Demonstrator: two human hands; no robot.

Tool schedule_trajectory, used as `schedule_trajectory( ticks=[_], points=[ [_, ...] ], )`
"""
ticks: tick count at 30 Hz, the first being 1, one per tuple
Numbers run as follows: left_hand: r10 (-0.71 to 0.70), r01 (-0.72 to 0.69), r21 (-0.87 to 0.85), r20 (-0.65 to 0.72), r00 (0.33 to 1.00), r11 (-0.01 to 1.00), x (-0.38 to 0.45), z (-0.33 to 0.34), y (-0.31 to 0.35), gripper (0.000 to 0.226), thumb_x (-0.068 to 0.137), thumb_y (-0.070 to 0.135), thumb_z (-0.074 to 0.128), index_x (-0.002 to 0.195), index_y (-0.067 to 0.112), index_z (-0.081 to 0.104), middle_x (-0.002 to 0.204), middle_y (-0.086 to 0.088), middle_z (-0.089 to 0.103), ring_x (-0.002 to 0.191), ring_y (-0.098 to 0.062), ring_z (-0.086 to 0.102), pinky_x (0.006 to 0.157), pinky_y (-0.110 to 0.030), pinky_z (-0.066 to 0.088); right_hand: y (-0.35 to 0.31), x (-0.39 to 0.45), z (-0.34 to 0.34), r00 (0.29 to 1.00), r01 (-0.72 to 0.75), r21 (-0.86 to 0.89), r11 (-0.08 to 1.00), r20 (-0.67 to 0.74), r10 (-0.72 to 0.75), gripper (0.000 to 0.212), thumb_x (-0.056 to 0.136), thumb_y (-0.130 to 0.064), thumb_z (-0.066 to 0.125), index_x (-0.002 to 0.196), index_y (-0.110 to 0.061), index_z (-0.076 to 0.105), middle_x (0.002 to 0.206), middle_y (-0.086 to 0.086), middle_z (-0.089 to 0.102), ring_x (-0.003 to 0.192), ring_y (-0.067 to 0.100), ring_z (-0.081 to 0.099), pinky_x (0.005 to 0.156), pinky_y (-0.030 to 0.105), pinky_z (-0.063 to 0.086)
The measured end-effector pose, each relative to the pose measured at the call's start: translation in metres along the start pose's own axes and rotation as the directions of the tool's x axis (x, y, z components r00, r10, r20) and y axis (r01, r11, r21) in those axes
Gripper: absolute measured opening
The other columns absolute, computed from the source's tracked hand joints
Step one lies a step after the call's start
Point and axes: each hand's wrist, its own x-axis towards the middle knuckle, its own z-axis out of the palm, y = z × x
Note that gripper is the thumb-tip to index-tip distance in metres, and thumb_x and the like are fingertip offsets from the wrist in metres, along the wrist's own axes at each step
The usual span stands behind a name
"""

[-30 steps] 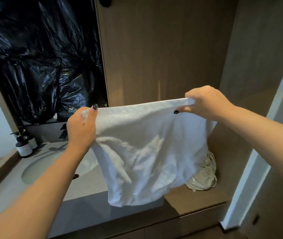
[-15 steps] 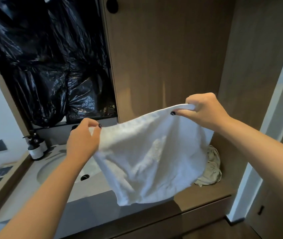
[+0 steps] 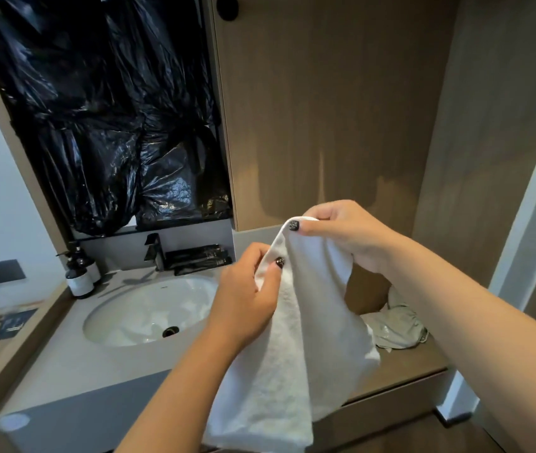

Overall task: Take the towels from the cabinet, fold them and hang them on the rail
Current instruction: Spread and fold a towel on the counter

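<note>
Head view, left to right: the left hand [image 3: 247,299] pinches one top corner of the white terry towel [image 3: 296,348] with curled fingers; just beside it, the right hand [image 3: 341,233] pinches the other, likely pairing corners to fold it above the grey surface [image 3: 73,364].

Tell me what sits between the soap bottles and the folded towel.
In the head view, the white sink basin lies between the soap bottles and the towel.
</note>
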Motion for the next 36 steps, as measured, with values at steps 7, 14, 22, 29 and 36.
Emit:
schedule_trajectory(
  ticks=[7, 14, 22, 29, 36],
  points=[
    [-0.287, 0.231, -0.319, -0.139, 0.948, 0.919, -0.008, 0.004, -0.009, 0.017, 0.092, 0.008, 0.057, 0.085, 0.019, 0.068, 0.076, -0.004, 0.065, 0.066, -0.012, 0.053, 0.061, -0.028, 0.044, 0.076, -0.03, 0.014, 0.972, -0.231, 0.509, 0.83, 0.079, 0.222, 0.056, 0.068, -0.01, 0.086, 0.12, -0.008, 0.067, 0.119, 0.016, 0.068, 0.105, 0.028, 0.067, 0.082, 0.037, 0.055],
    [-0.285, 0.285, 0.096, -0.01, 0.958, 0.954, -0.013, 0.009, -0.029, 0.006, 0.084, 0.035, 0.06, 0.086, 0.034, 0.065, 0.081, 0.015, 0.067, 0.073, -0.002, 0.058, 0.063, -0.02, 0.043, 0.077, -0.035, 0.017, 0.984, -0.042, 0.246, 0.968, -0.16, 0.083, 0.041, 0.074, -0.005, 0.083, 0.109, -0.019, 0.066, 0.084, 0.005, 0.074, 0.084, 0.017, 0.07, 0.074, 0.029, 0.056],
    [-0.127, 0.127, -0.001, 0.09, 0.988, 0.992, -0.013, 0.028, -0.021, 0.013, 0.087, 0.028, 0.058, 0.09, 0.027, 0.07, 0.088, 0.016, 0.068, 0.086, -0.003, 0.063, 0.074, -0.012, 0.046, 0.078, -0.045, 0.032, 0.999, 0.018, 0.117, 0.993, 0.036, -0.022, 0.034, 0.084, 0.001, 0.072, 0.099, -0.016, 0.047, 0.072, 0.002, 0.069, 0.074, 0.022, 0.066, 0.073, 0.042, 0.054],
    [-0.015, 0.017, 0.012, -0.107, 0.994, 1.0, -0.013, 0.069, -0.012, 0.011, 0.089, 0.016, 0.057, 0.079, 0.022, 0.059, 0.077, 0.011, 0.059, 0.077, -0.006, 0.058, 0.067, -0.01, 0.041, 0.104, -0.065, 0.036, 0.987, -0.016, 0.163, 0.986, -0.157, 0.042, 0.011, 0.093, -0.014, 0.065, 0.088, -0.014, 0.056, 0.065, -0.008, 0.058, 0.064, 0.006, 0.053, 0.063, 0.022, 0.046],
    [-0.229, 0.216, -0.13, -0.096, 0.969, 0.968, -0.014, 0.084, -0.015, 0.013, 0.094, 0.027, 0.056, 0.082, 0.024, 0.058, 0.075, 0.012, 0.059, 0.068, -0.006, 0.054, 0.061, -0.017, 0.04, 0.137, -0.083, 0.022, 0.964, -0.056, 0.052, 0.997, -0.256, 0.068, 0.036, 0.1, -0.026, 0.054, 0.068, -0.009, 0.05, 0.059, -0.014, 0.042, 0.057, 0.002, 0.037, 0.054, 0.015, 0.031]
  ],
)
